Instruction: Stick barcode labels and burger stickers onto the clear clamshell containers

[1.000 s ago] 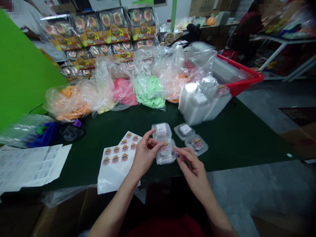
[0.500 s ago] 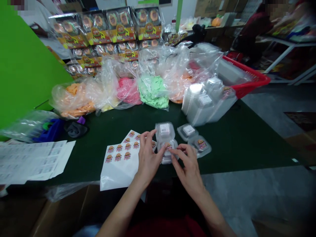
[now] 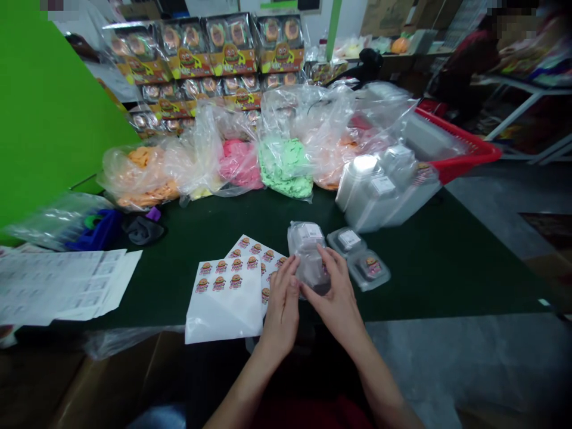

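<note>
right hand [image 3: 335, 289]: thumb and fingers apart, curved about near end of clear plastic container [image 3: 307, 265]; has hold of it, how firmly can't tell
left hand [image 3: 282, 304]: fingers close together, lightly bent, against container's left edge; pinch or just touch, can't tell
container position: between the hands, near front edge of dark green table [image 3: 447, 268]; resting or slightly lifted, can't tell
long axis: runs away from the body, far end a bit left; far half sticks out past fingertips
nearer hand: both touching, right covers more
container look: see-through, two rounded halves, glossy; white label [image 3: 311, 231] on far half, colored sticker [image 3: 325, 267] at right side of near half, partly under right fingers
right of container: second clear container [image 3: 369, 271], just beside, burger sticker and white label showing
left of left hand: burger sticker sheets [image 3: 223, 316], overlapping
beyond, right: stack of clear containers [image 3: 379, 196], red basket [image 3: 480, 156] behind
beyond, middle: bag of green pieces [image 3: 288, 173], bag of pink pieces [image 3: 241, 164]
</note>
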Tool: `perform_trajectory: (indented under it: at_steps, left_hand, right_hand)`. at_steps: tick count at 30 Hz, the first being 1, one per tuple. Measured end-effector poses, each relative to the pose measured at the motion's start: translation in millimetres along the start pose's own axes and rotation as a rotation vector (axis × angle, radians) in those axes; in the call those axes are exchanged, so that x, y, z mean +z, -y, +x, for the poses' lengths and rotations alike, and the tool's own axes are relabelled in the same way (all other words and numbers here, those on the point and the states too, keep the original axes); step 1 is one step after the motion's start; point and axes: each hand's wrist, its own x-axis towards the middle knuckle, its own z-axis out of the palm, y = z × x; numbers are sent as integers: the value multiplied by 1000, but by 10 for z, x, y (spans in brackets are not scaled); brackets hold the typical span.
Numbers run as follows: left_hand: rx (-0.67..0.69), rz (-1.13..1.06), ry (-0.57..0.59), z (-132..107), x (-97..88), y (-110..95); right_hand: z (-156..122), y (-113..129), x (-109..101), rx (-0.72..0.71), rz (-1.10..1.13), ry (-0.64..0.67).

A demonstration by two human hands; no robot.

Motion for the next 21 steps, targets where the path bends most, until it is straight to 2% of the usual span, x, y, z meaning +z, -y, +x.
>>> perform_trajectory:
  at_steps: [3, 6, 10, 13, 15, 18, 21]
  left_hand:
    - [28, 15, 15, 17, -12, 21]
    - [86, 109, -20, 45, 2, 76]
    - [161, 229, -90, 84, 20, 135]
    - [168, 212, -140, 98, -28, 130]
    - [158, 180, -167, 105, -88, 126]
    - [106, 137, -169, 124, -185, 171]
    - [44, 119, -180, 141, -266, 280]
  right_hand:
    - [16, -61, -82, -1, 143, 8]
    - [30, -95, -130, 24, 242, 10]
    - [68, -142, -269, 14, 307, -85]
    - [139, -304, -523, -30, 83, -252]
    - [196, -491, -698, -50, -132, -289]
    - [259, -806, -837, -77, -304, -157]
    - [276, -1050, -833, -89, -374, -73]
